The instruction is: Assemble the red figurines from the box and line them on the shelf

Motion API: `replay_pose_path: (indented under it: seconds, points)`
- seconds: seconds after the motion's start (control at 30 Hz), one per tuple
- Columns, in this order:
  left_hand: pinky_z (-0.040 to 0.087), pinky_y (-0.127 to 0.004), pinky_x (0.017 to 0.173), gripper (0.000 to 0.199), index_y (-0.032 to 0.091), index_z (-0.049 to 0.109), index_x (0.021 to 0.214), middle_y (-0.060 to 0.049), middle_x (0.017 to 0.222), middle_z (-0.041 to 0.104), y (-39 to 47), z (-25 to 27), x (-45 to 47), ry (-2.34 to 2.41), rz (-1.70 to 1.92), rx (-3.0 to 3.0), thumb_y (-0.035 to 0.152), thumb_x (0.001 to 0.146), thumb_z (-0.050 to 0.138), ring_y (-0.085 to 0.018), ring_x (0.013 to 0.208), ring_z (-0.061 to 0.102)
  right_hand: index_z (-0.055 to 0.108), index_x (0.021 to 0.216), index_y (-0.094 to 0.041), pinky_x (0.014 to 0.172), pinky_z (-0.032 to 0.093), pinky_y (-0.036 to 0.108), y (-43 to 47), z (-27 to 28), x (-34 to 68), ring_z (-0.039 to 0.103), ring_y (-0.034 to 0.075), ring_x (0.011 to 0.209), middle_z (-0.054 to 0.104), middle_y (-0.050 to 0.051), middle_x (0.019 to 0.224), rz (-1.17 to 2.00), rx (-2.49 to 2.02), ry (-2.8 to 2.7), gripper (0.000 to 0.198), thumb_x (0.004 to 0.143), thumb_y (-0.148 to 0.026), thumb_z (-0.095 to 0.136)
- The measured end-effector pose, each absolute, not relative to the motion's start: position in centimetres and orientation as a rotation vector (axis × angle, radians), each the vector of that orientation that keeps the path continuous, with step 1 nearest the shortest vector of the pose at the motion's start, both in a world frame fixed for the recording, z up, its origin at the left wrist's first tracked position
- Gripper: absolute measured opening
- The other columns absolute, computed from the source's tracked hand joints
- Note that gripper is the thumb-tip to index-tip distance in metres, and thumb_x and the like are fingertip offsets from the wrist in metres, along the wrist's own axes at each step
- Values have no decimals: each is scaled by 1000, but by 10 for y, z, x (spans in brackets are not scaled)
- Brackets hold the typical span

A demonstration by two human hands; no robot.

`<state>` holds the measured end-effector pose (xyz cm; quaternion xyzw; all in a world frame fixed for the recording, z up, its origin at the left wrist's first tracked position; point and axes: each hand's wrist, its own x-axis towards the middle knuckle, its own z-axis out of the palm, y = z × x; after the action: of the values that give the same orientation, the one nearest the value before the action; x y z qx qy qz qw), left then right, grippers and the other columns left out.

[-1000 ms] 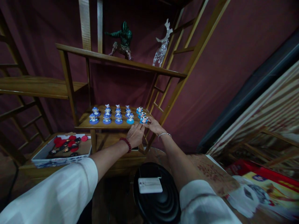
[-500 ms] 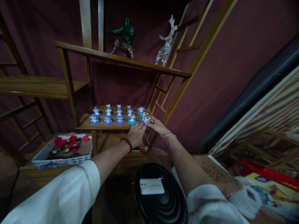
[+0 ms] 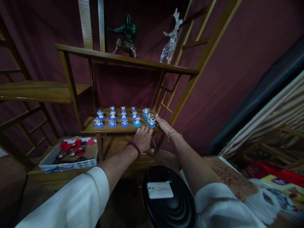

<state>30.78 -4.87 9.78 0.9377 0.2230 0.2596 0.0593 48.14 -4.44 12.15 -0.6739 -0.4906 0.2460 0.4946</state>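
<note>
Small figurines on round bases stand in rows on a wooden shelf (image 3: 114, 129). Most are purple-blue, such as the front-left figurine (image 3: 99, 123); a lighter blue figurine (image 3: 137, 121) stands further right. At the right end, a column of blue-and-pink figurines runs front to back, its front figurine (image 3: 152, 123) nearest my hands. My left hand (image 3: 143, 138) is at the shelf's front edge, fingers stretched just below that figurine, holding nothing visible. To the right of the column, my right hand (image 3: 165, 125) has its fingers extended beside the figurines; its far fingers are partly hidden.
Red and black figurines lie in an open box (image 3: 90, 162) at lower left. A dark green statue (image 3: 129, 34) and a clear deer ornament (image 3: 169, 47) stand on the upper shelf (image 3: 142, 64). Below me, a white phone-like object (image 3: 160, 190) rests on a black stool (image 3: 182, 205).
My right hand has moved off the front-right figurine to its right side, fingers straighter. My left hand stays by the shelf edge. The view has shifted slightly.
</note>
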Motion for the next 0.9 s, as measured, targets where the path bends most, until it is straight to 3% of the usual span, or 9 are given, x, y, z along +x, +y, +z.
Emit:
replay_pose_path:
  seconds: [0.4, 0.9]
  points:
    - [32, -38, 87, 39, 12, 40, 116, -15, 132, 35, -49, 98, 310, 816, 667, 3051, 14, 77, 38, -24, 108, 38, 66, 94, -19, 93, 37, 34, -35, 113, 488, 56, 19, 95, 66, 4, 98, 502, -1652, -1178, 58, 76, -65, 34]
    - [30, -38, 88, 48, 6, 37, 122, -18, 133, 35, -53, 103, 308, 802, 598, 3063, 18, 76, 41, -25, 111, 37, 66, 93, -19, 95, 33, 34, -36, 110, 484, 54, 19, 102, 66, 5, 100, 503, -1610, -1148, 57, 75, -64, 37]
